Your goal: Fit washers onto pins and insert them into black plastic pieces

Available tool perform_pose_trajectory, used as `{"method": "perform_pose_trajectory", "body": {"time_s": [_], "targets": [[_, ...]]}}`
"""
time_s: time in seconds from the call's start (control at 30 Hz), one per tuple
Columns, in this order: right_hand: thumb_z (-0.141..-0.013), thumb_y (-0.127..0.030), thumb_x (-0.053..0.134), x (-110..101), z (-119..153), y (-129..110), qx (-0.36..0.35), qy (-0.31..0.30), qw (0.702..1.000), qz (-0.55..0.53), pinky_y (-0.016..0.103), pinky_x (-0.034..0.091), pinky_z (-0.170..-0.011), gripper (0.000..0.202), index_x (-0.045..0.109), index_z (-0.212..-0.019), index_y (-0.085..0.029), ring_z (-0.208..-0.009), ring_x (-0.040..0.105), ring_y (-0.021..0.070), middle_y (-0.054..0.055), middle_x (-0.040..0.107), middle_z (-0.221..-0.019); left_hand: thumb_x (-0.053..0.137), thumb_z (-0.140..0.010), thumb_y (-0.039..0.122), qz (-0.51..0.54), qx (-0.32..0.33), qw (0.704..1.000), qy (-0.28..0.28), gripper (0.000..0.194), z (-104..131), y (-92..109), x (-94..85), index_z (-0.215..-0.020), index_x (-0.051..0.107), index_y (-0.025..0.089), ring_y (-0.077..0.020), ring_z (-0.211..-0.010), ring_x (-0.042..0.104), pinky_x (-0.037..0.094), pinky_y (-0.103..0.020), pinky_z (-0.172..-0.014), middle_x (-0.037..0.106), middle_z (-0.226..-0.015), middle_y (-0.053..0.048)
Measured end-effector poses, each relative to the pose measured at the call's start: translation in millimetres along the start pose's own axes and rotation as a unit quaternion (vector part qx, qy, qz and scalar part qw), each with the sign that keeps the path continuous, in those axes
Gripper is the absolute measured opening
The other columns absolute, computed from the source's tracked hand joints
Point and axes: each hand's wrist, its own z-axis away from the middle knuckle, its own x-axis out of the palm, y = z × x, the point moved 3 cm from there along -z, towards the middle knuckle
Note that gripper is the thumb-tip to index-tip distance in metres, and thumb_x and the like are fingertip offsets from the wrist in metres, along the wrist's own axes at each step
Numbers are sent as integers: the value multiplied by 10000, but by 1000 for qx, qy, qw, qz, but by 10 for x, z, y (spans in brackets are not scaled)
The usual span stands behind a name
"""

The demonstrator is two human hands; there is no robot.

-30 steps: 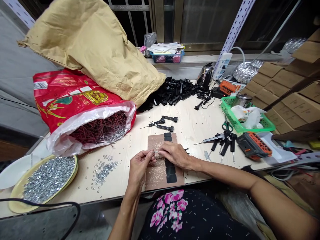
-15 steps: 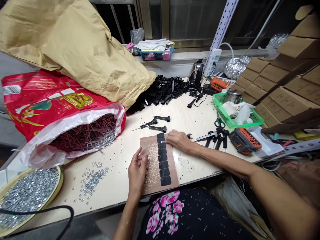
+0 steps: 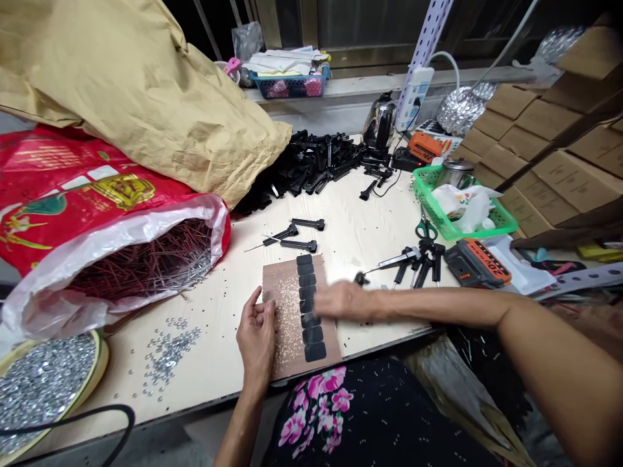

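A brown board lies at the table's front edge, with a column of black rounded pieces on it and pale specks to their left. At the board's left edge rests my left hand, its fingers loosely curled and apart, holding nothing visible. Over the middle of the column, on its right side, is my right hand, blurred by motion. Its fingers are bent inward, and whatever they may hold cannot be made out. Beyond the board lie several black tool-like parts, some with thin metal rods.
At left are a red bag of metal pins, a yellow bowl of shiny rings and scattered rings. A black parts pile lies behind. Right are a green basket, scissors, a battery and cardboard boxes.
My right hand has moved down the column, from near its top to its middle. My left hand stays at the board's left edge. The whole view has shifted slightly.
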Motion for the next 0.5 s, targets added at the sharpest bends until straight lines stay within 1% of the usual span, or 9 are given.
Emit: {"method": "perform_pose_trajectory", "body": {"time_s": [0.07,0.1,0.2,0.23,0.27,0.33,0.37,0.43,0.5], "targets": [[-962,-123,312,-30,7,77,88,27,996,14,192,406,-497,307,572,-801,-141,-667,453,92,5,524,-722,622,-752,502,-3,2,1000,0,628,-4,4,7,-1289,502,200,-88,-534,451,385,-196,-489,551,-746,19],[-966,-129,308,-29,12,87,93,25,995,13,189,403,-496,308,570,-804,-146,-661,449,89,0,519,-722,619,-756,500,-3,4,1000,0,615,-6,8,11,-1284,506,207,-87,-532,451,385,-195,-489,555,-743,21],[-962,-114,321,24,40,-5,-55,-34,998,-13,178,372,-485,311,560,-768,-160,-665,446,82,-16,510,-709,609,-767,492,-4,12,1000,-1,583,-11,24,32,-1271,516,212,-84,-531,447,382,-193,-489,561,-738,23],[-962,-112,317,30,49,0,-57,-35,998,-17,177,366,-485,315,558,-764,-157,-663,443,80,-16,510,-711,606,-772,489,-2,18,1000,-2,579,-13,31,41,-1270,515,208,-84,-532,446,381,-192,-488,560,-738,21],[-965,-111,304,29,55,28,-38,-29,999,-17,180,367,-492,323,557,-768,-152,-663,440,81,-10,512,-719,603,-775,486,0,23,1000,-3,577,-15,38,50,-1270,513,202,-84,-533,445,379,-191,-486,559,-738,18],[-972,-106,259,14,68,117,38,1,999,-4,191,368,-507,354,556,-780,-136,-653,429,85,4,510,-728,598,-783,481,6,31,999,-6,571,-18,49,66,-1269,510,195,-83,-531,443,375,-190,-483,556,-737,15],[-974,-107,251,12,78,145,60,10,998,4,193,359,-508,363,556,-779,-136,-650,425,87,5,507,-722,597,-785,480,9,33,999,-7,569,-20,53,72,-1268,510,191,-82,-526,438,371,-190,-479,552,-732,15],[-978,-130,278,28,100,125,43,12,999,18,199,324,-500,346,559,-777,-146,-666,426,95,4,509,-724,592,-788,483,11,33,999,-7,569,-23,53,76,-1266,510,186,-80,-518,430,366,-190,-473,549,-727,15],[-984,-189,325,61,121,55,16,13,999,25,210,294,-497,321,566,-774,-157,-697,436,103,5,523,-745,590,-787,486,7,35,999,-6,572,-27,47,74,-1266,510,182,-80,-516,428,368,-191,-474,554,-727,12]]}}
